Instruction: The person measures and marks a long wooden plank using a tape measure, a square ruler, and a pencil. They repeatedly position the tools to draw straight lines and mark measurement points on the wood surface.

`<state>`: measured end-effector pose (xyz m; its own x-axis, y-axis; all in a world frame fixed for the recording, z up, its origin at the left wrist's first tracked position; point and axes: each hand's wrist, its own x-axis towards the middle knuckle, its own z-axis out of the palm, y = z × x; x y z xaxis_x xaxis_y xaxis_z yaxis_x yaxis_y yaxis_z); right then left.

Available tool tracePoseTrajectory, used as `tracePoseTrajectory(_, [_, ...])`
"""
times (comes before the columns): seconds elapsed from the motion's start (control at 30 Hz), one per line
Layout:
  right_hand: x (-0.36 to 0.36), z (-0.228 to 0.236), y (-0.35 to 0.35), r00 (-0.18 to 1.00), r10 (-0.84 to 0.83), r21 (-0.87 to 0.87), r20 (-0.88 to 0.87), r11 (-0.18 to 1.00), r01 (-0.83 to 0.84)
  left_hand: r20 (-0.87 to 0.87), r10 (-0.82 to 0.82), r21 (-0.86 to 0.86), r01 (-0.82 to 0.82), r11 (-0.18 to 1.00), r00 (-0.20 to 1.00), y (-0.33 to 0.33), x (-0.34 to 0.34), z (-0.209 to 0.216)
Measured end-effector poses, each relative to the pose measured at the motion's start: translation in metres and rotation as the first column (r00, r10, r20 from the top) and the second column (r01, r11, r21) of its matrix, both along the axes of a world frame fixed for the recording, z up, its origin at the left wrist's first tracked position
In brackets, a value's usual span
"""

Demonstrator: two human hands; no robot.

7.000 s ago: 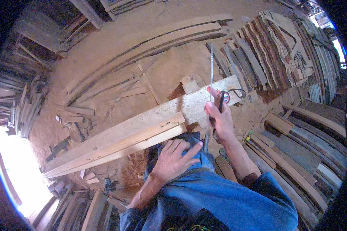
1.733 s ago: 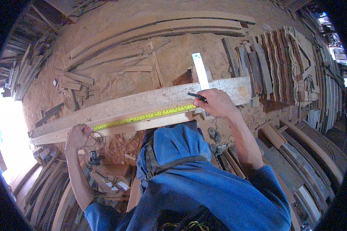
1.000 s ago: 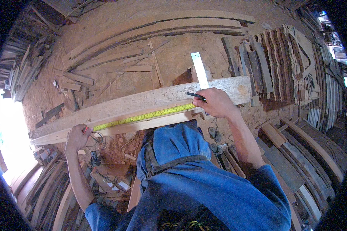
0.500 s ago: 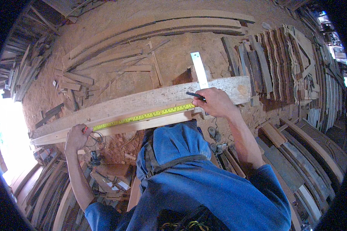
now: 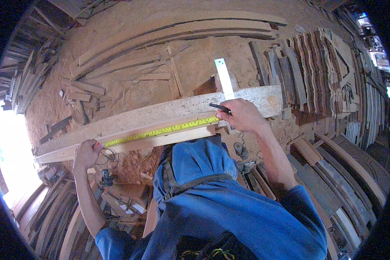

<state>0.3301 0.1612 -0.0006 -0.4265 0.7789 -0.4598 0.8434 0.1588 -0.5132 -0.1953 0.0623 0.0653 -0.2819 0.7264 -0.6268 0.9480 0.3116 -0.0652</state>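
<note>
A yellow tape measure (image 5: 160, 130) is stretched along a pale wooden board (image 5: 173, 138) in front of me. At its left end my left hand (image 5: 86, 154) is closed round the tape measure's case, of which only a bit of red shows. My right hand (image 5: 242, 115) rests at the tape's other end, gripping a black pen (image 5: 216, 106) that points left; whether its fingers also pinch the tape is hidden. Behind the board lies a thick, worn wooden beam (image 5: 130, 114). A flat whitish try square (image 5: 223, 76) crosses the beam just beyond my right hand.
Long planks (image 5: 182, 28) and scattered offcuts (image 5: 89, 88) lie on the brown dirt floor beyond the beam. To the right are rows of rough boards (image 5: 297, 71). More timber (image 5: 333, 182) is stacked at lower right, and a wooden box (image 5: 128, 195) stands at lower left.
</note>
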Motion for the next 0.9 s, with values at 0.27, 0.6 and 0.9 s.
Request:
tracePoseTrajectory(0.27, [0.0002, 0.0003, -0.0005, 1.000, -0.003, 0.011, -0.015, 1.000, 0.003, -0.018, -0.034, 0.030, 0.035, 0.999, 0.999, -0.0018, -0.0024, -0.0031])
tracePoseTrajectory(0.6, [0.0009, -0.0009, -0.0016, 1.000, -0.006, 0.040, -0.014, 0.999, 0.007, -0.015, -0.018, 0.011, 0.018, 1.000, 1.000, 0.0011, 0.0042, 0.0024])
tracePoseTrajectory(0.9, [0.0008, -0.0011, -0.0013, 1.000, -0.001, 0.032, -0.004, 0.999, 0.002, -0.017, -0.028, 0.023, 0.028, 0.999, 0.999, -0.0010, 0.0006, -0.0002])
